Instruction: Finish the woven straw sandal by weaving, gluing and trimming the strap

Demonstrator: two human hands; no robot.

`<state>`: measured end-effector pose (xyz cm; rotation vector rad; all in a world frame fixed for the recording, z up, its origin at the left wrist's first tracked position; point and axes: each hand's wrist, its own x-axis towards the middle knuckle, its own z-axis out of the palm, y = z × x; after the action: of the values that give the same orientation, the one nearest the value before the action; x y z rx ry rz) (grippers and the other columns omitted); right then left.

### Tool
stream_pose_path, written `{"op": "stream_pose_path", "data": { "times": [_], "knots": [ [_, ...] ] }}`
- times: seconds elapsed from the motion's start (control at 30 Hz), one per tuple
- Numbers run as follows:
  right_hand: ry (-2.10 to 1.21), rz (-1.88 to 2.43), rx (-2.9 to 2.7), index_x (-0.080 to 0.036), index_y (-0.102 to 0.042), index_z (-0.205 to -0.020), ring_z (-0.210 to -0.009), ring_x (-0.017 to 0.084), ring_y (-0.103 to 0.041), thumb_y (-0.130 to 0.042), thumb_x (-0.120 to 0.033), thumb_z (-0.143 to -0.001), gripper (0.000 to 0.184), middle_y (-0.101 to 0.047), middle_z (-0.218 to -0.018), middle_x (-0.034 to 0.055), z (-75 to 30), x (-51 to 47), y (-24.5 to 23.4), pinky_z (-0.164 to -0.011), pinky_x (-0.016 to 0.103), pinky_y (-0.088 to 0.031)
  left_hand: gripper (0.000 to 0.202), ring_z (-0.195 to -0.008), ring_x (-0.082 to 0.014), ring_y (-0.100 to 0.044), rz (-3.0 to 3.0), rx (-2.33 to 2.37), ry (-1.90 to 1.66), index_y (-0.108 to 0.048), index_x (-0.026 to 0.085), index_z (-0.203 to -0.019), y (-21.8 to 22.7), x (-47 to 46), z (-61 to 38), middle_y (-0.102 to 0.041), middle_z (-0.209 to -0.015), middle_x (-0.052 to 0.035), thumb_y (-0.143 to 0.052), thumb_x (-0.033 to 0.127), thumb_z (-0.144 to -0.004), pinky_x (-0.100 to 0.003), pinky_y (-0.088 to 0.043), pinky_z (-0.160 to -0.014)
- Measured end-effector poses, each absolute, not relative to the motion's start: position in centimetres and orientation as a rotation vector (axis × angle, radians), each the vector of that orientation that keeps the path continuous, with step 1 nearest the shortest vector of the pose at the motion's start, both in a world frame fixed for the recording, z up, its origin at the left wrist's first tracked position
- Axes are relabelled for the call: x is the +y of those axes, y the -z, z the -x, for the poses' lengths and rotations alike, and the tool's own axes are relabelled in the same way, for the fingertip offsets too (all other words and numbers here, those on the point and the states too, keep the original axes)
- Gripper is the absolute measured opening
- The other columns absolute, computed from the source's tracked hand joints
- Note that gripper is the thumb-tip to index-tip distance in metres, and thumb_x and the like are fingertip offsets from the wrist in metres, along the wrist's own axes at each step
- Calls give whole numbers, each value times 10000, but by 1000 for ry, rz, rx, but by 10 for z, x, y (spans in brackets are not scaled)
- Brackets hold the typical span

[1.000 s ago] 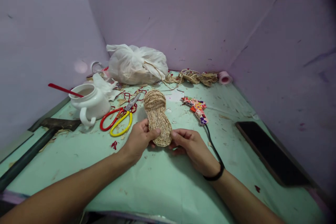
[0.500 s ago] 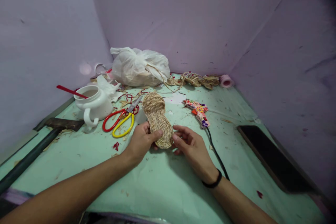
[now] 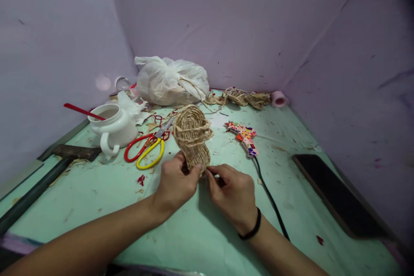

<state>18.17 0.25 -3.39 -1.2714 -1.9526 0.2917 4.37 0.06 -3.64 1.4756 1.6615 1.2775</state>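
A small woven straw sandal (image 3: 192, 136) stands tilted up on its heel end in the middle of the green table (image 3: 194, 233), its strap facing me. My left hand (image 3: 176, 183) grips the heel end from the left with thumb and fingers. From the right, my right hand (image 3: 232, 194) pinches the same heel end; a black band sits on that wrist.
Red-and-yellow scissors (image 3: 145, 148), a white teapot (image 3: 113, 129) with a red stick, and a hammer (image 3: 39, 181) lie to the left. A patterned glue gun (image 3: 244, 136) with black cord lies right, a dark phone (image 3: 333, 194) farther right. A plastic bag (image 3: 171, 79), straw scraps and pink tape roll (image 3: 278, 99) sit at the back.
The sandal has been tipped up from lying flat, sole up, to standing on its heel with the strap showing. Both hands have closed in on the heel end.
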Motion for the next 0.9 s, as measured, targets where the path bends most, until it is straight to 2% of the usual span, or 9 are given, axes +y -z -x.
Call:
{"op": "stream_pose_path", "data": {
  "times": [0.2,0.4,0.67,0.8,0.9],
  "knots": [
    [-102,1445,-2079,-179,-648,-618,-505,139,-594,-518,-240,-770,209,-650,-568,27,-178,1,30,-461,236,-303,207,-733,-190,-625,-1519,1596,-1273,-610,170,-900,39,-4,-50,-688,-823,-53,-598,282,-725,-269,-476,-686],
    [82,1480,-2108,-162,-607,-566,-443,135,-549,-511,-222,-762,226,-633,-535,37,-175,3,33,-435,255,-211,205,-722,-206,-617,-1449,1628,-1274,-618,165,-857,41,-2,-50,-681,-788,-61,-618,305,-708,-286,-469,-681],
    [-308,1479,-1880,-175,-576,-625,-482,113,-510,-516,-247,-733,142,-584,-556,-2,-183,10,27,-494,221,-325,211,-733,-207,-626,-1248,1559,-1308,-603,133,-826,26,5,-48,-682,-801,-67,-642,247,-653,-296,-501,-670],
    [-324,1575,-1720,-200,-507,-632,-460,115,-444,-454,-252,-746,136,-492,-502,-37,-192,17,22,-497,232,-313,260,-755,-209,-632,-1076,1451,-1347,-590,114,-833,18,9,-47,-680,-822,-71,-666,221,-608,-301,-517,-677],
    [-405,1596,-1689,-216,-429,-610,-455,119,-403,-354,-249,-794,202,-407,-475,-49,-198,20,23,-487,240,-285,298,-751,-215,-636,-991,1400,-1330,-583,110,-846,17,9,-46,-679,-831,-73,-686,232,-595,-316,-528,-662]
  ]
}}
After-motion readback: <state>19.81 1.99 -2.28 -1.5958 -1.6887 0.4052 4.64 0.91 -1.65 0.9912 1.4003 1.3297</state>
